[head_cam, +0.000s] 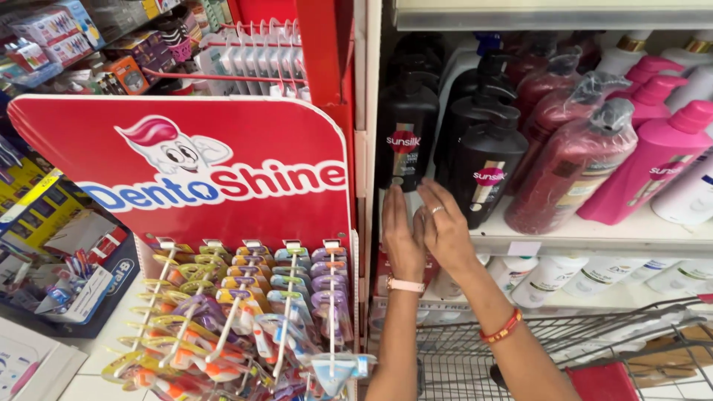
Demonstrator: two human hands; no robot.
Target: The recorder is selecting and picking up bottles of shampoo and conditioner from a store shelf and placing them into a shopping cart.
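Observation:
A tall black pump bottle (405, 111) stands at the left end of a white shelf (594, 241), right at its front edge. My left hand (402, 241), with a watch on its wrist, is raised flat with the fingertips against the bottle's base. My right hand (448, 229), wearing a ring and a red bangle, lies beside it, fingers spread at the bottle's lower right. Neither hand wraps around the bottle. A second black pump bottle (486, 160) stands just right of my right hand.
Maroon bottles (572, 171) and pink bottles (653, 163) fill the shelf to the right, with white bottles (549, 278) on the shelf below. A red display board (186, 156) with hanging toothbrush packs (245, 312) stands at left. A wire shopping cart (594, 349) is beneath my arms.

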